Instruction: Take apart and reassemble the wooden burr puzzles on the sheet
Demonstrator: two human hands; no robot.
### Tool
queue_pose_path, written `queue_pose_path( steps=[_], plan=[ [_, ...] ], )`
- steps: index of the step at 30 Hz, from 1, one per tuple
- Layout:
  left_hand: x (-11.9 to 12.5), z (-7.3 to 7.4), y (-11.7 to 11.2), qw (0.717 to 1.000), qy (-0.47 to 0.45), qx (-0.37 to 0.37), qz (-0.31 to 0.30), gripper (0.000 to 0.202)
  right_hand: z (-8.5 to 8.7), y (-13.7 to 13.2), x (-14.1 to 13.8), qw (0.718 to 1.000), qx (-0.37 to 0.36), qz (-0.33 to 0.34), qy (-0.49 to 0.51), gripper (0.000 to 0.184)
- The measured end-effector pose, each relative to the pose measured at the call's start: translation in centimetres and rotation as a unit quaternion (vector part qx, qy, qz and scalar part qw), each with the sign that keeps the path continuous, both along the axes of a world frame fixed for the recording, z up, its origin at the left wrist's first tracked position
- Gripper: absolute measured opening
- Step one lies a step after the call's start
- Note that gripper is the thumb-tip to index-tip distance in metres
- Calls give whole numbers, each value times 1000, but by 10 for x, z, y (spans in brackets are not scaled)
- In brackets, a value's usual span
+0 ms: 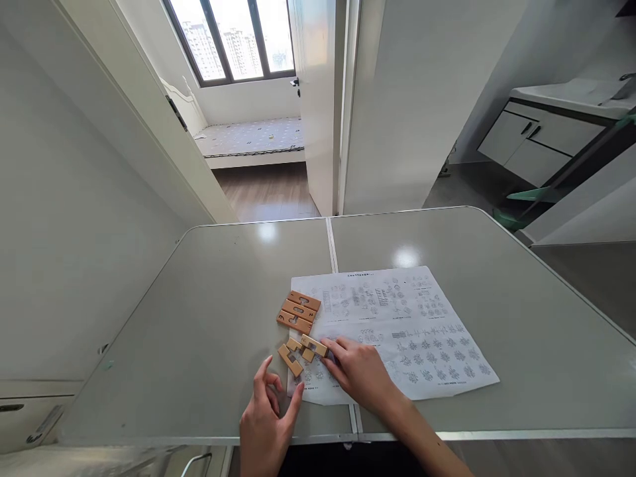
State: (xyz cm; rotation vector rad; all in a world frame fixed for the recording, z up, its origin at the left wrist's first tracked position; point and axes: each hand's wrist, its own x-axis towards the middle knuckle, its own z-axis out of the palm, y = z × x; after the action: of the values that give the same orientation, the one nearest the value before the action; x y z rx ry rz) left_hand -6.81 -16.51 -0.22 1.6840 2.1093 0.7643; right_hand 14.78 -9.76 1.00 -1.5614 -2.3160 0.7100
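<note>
Lower centre of frame, on the grey table (199, 318): right hand (360, 371) is pinching one wooden bar (314, 345) against a loosely gathered cluster (291, 362), left hand (268, 411) is hovering with fingers spread, three spare bars (299, 311) are lying unjoined just above, at the printed sheet (422, 331).

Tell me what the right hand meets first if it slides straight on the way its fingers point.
The right hand points far-left, and the loose wooden piece sits right at its fingertips, seemingly touching them. Past that comes the row of three wooden bars.
</note>
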Motion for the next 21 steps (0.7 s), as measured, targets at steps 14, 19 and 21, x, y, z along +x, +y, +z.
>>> queue_pose_path(
  steps=[14,19,21],
  plan=[
    [-3,-19,-14,994,-39,105,2,50,-21,-4,-9,997,66,-32,37,36],
    [-5,-21,-22,992,-46,117,-4,47,-22,-12,-3,991,79,-45,93,40],
    [-4,-22,-27,990,-61,130,6,44,-22,-21,5,984,68,-64,150,34]
  ],
)
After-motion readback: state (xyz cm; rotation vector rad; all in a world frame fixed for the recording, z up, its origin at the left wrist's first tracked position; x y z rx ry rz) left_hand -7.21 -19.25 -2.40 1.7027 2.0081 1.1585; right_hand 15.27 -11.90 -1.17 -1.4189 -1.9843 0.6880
